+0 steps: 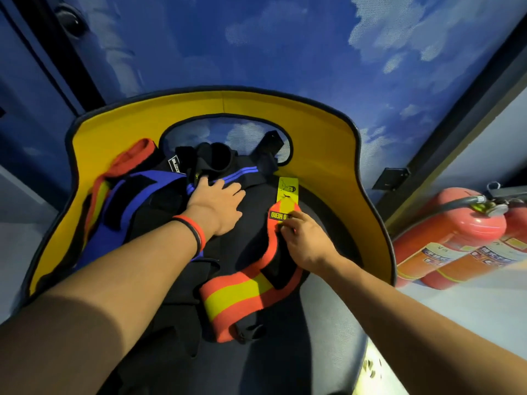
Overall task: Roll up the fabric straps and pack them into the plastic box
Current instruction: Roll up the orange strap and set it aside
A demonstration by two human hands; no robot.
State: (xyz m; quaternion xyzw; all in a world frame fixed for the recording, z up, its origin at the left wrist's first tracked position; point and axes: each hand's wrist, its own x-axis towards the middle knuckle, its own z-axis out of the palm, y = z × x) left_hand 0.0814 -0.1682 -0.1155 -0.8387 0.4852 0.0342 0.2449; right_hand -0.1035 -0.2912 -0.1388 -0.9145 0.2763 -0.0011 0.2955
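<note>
Right hand (302, 238) pinches the strap (236, 297), likely limp and light, by its end at 3 o'clock; left hand (216, 206) lies spread at 11

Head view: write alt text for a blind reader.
A person's right hand pinches the labelled end of an orange-and-yellow strap, while the left hand rests flat on a pile of black and blue straps. The straps lie on a yellow-backed seat; two red fire extinguishers lie to its right.
</note>
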